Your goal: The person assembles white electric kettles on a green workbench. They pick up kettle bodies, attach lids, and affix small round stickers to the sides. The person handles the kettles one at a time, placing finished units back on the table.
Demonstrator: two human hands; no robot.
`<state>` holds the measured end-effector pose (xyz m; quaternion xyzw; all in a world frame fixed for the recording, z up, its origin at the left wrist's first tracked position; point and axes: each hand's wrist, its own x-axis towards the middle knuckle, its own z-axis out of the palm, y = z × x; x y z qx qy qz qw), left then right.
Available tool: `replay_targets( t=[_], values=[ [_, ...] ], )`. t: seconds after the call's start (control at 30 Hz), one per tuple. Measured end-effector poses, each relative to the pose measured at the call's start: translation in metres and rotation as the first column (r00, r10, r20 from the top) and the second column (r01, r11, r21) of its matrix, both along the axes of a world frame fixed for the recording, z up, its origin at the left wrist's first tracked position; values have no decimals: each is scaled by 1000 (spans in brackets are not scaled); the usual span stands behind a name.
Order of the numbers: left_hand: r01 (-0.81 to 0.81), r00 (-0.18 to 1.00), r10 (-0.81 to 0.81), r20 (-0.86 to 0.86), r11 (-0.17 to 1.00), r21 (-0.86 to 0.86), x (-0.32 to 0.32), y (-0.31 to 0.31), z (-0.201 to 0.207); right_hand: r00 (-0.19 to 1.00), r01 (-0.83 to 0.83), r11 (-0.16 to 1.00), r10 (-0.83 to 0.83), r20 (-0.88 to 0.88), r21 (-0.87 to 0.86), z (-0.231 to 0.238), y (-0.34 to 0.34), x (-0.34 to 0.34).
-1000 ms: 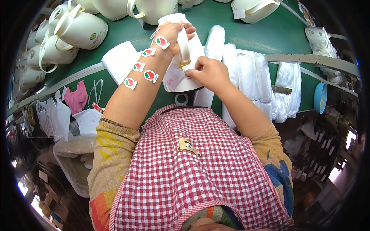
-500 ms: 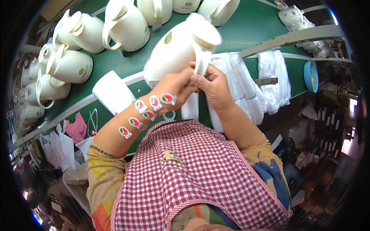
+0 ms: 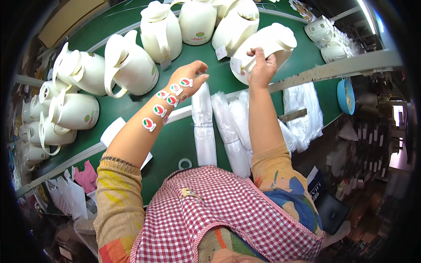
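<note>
My right hand [image 3: 263,70] is closed round the handle of a cream-white thermos jug [image 3: 243,50], which stands tilted in view at the right end of a row on the green table. A small white tag hangs at that handle. My left hand [image 3: 191,72] is empty, its fingers loosely bent and the thumb apart, in front of another jug [image 3: 197,24]. Several red, green and white stickers [image 3: 158,109] are stuck along my left forearm. Nearest the left hand on its other side is a jug with a tag [image 3: 161,37].
More jugs [image 3: 79,109] line the left side. Bundles of clear plastic bags [image 3: 204,125] lie across the table's near rail [image 3: 177,115]. A white sticker ring [image 3: 185,164] lies near my apron. At the right are a metal rail [image 3: 333,72], a blue bowl [image 3: 346,96] and bagged jugs [image 3: 322,33].
The jug has moved away from my body to the back right, still held by my right hand. My left hand has let go of it and drawn apart to the left.
</note>
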<state>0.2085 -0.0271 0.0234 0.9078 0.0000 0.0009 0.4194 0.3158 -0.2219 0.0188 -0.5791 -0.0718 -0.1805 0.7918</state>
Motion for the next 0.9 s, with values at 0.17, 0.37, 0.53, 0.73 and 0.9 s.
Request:
replay_targets(
  t=[0.17, 0.37, 0.53, 0.73, 0.9],
  values=[
    [35, 999, -39, -27, 988, -150, 86, -16, 7, 977, 191, 980, -195, -86, -49, -33, -33, 81],
    [-80, 986, 7, -164, 893, -442, 181, -59, -34, 933, 214, 929, -286, -217, -302, -35, -35, 83],
    [-115, 986, 0, -167, 725, -679, 184, -65, -34, 896, 412, 710, -430, 113, -571, -65, -39, 9],
    [-144, 988, 117, -98, 502, -853, 144, -59, -1, 885, 398, 669, -100, 454, -628, -15, -56, -25],
    [-39, 999, 31, -25, 599, -800, 41, -18, 50, 817, 262, 846, 61, 573, -464, 69, -48, -21]
  ],
)
